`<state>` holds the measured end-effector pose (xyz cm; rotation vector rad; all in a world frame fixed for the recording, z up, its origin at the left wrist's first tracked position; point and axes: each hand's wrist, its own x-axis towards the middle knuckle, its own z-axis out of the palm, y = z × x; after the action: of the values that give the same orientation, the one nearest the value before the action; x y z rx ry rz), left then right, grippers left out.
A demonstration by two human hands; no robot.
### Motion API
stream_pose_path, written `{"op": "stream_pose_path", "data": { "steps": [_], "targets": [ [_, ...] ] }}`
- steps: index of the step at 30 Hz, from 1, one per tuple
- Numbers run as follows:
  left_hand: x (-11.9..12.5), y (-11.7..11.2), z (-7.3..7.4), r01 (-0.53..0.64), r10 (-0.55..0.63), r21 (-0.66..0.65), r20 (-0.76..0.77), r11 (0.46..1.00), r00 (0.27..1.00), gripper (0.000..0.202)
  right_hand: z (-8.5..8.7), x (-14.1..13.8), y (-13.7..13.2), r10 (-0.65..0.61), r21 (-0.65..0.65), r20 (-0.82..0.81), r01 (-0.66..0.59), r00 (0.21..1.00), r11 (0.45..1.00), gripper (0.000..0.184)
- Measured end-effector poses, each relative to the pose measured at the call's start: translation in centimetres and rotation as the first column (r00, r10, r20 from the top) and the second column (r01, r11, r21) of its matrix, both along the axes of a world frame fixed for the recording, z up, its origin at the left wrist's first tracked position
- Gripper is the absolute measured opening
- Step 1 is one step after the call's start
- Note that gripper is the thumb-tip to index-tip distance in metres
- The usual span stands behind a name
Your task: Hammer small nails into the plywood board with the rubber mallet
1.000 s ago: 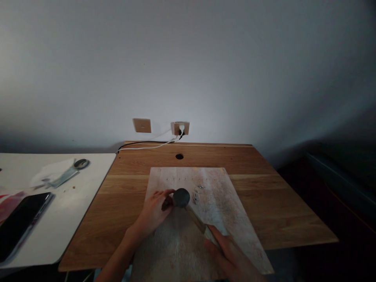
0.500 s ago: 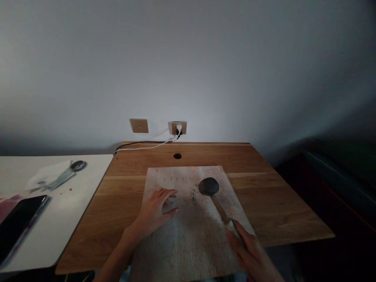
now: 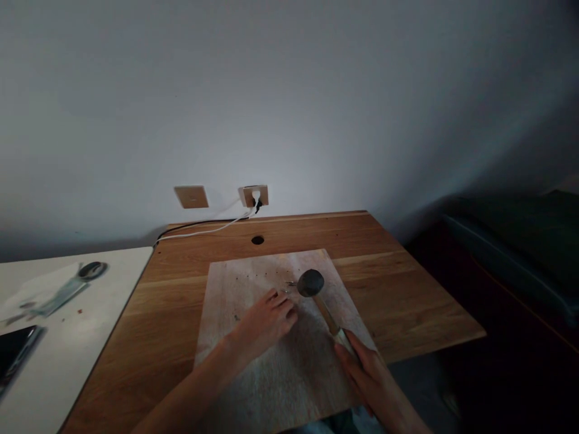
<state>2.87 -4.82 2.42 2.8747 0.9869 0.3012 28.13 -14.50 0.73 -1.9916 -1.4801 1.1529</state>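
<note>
Hands apart over a pale board (image 3: pixel 280 389), I work at a wooden counter (image 3: pixel 167 313) pushed against a grey wall. At far left, on a white counter (image 3: pixel 94 319), lie a dark phone (image 3: pixel 14 354), cut off by the edge of view, a pale packet (image 3: pixel 63 296) and, touching it, a dark-rimmed ring (image 3: pixel 91 270). A white cable (image 3: pixel 199 231) crosses the back of the wooden counter to a wall socket (image 3: pixel 263 194).

On the board's left part sits one small piece (image 3: pixel 236 317) — too small to tell whether it stands or lies. Behind it, near the far edge, runs a row of small dark marks (image 3: pixel 256 275), which I judge to be the finished part of the job. My left hand (image 3: pixel 268 318) reaches in over the middle, fingers curled; whether they hold anything, I cannot tell. Just beyond them lie loose metal slivers (image 3: pixel 290 283), unused by the look of it, so I judge that more is left to do. Beside these is the round head of my mallet (image 3: pixel 310 283) — tilted over the board's right half, its handle clasped firmly in my right hand (image 3: pixel 365 367).
</note>
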Motion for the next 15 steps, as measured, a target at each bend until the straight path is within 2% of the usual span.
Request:
{"op": "stream_pose_path", "data": {
  "steps": [4, 7, 9, 11, 15],
  "targets": [
    [-0.4, 0.3, 0.0, 0.014, -0.011, -0.037, 0.074, 0.999, 0.997, 0.03, 0.4, -0.3, 0.0, 0.01, -0.048, -0.105, -0.015, 0.994, 0.999, 0.078],
    [-1.8, 0.5, 0.0, -0.01, 0.019, -0.075, 0.124, 0.997, 0.992, 0.03, 0.4, -0.4, 0.0, -0.009, -0.049, -0.128, 0.002, 0.992, 0.999, 0.077],
    [-3.4, 0.6, -0.2, -0.079, 0.113, -0.153, 0.231, 0.985, 0.966, 0.028, 0.3, -0.4, -0.1, -0.03, -0.053, -0.127, 0.024, 0.991, 0.998, 0.077],
    [-5.3, 0.6, -0.5, -0.165, 0.248, -0.253, 0.344, 0.953, 0.906, 0.027, 0.1, -0.3, -0.1, -0.04, -0.065, -0.124, 0.032, 0.992, 0.997, 0.078],
    [-8.6, 0.2, -1.4, -0.282, 0.423, -0.352, 0.434, 0.892, 0.795, 0.027, 0.0, 0.0, -0.2, -0.009, -0.056, -0.114, 0.002, 0.993, 0.998, 0.08]
  ]
}}
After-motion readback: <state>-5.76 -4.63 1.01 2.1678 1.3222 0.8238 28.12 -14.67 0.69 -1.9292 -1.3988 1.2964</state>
